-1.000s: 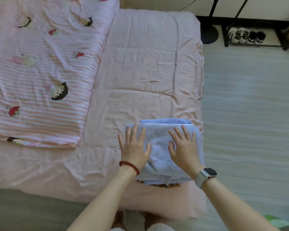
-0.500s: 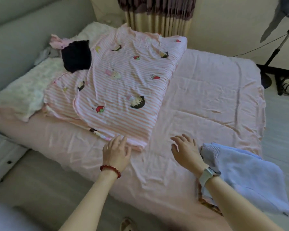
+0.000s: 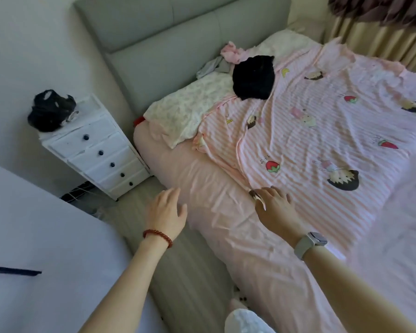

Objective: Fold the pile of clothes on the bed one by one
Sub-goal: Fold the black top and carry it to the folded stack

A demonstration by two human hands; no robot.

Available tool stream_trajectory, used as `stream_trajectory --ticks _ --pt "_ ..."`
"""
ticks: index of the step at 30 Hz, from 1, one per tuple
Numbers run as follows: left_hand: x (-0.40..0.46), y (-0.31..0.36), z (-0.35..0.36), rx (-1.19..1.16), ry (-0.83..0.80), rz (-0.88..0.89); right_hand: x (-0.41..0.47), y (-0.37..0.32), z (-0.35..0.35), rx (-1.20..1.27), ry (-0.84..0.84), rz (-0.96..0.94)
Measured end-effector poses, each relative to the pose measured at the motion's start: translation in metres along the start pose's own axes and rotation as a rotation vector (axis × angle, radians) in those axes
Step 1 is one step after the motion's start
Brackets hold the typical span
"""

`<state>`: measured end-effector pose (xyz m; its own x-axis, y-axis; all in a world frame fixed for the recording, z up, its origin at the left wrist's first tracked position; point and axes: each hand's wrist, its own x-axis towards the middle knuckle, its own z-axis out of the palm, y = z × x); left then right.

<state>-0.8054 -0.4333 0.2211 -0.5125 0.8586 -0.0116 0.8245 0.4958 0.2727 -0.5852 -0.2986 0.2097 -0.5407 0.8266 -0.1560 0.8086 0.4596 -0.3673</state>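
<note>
The step in hand looks like going for the next piece to fold; both hands reach out over the bed (image 3: 202, 179) and neither holds anything.

The left hand (image 3: 167, 212) sits low in the middle of the frame, by the bed's edge; its fingers are spread wide and loose, and it grips nothing; I cannot tell if it touches the sheet. The right hand (image 3: 274, 207) is just right of it, lower middle; its fingers are bent down a little and lie at the near corner of the striped blanket (image 3: 322, 140); it may be touching that corner, but it does not pinch or hold it.

The clothes still to fold lie in the upper middle of the frame, near the headboard (image 3: 168, 39); there is a black piece (image 3: 253, 78) on top of the blanket, a grey piece (image 3: 214, 66) to its left, and a pink piece (image 3: 231, 51) above that. They are well apart from both hands, farther up the bed.

My guess for the next move: lean in toward the upper middle, pick one piece only (the black one is closest), and bring it down to the flat sheet near the bed's edge; the blanket is in the way, so the hands should pass over it and not drag it.
</note>
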Motion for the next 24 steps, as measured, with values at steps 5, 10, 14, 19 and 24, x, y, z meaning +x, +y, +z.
stream_trajectory --ticks 5,10,14,19,24 --pt "0.032 -0.050 0.021 -0.004 -0.083 -0.080 0.082 -0.048 0.034 0.028 -0.111 -0.070" --pt "0.113 -0.094 0.022 0.045 -0.193 -0.123 0.179 -0.092 0.061 0.053 -0.223 -0.084" --pt "0.196 -0.118 0.009 0.025 -0.215 -0.142 0.245 -0.127 0.063 0.025 -0.281 -0.077" --pt "0.281 -0.139 0.003 -0.025 -0.209 -0.128 0.312 -0.158 0.066 0.013 -0.358 -0.073" --pt "0.377 -0.167 0.018 -0.013 -0.316 -0.016 0.389 -0.169 0.070 0.093 -0.348 0.053"
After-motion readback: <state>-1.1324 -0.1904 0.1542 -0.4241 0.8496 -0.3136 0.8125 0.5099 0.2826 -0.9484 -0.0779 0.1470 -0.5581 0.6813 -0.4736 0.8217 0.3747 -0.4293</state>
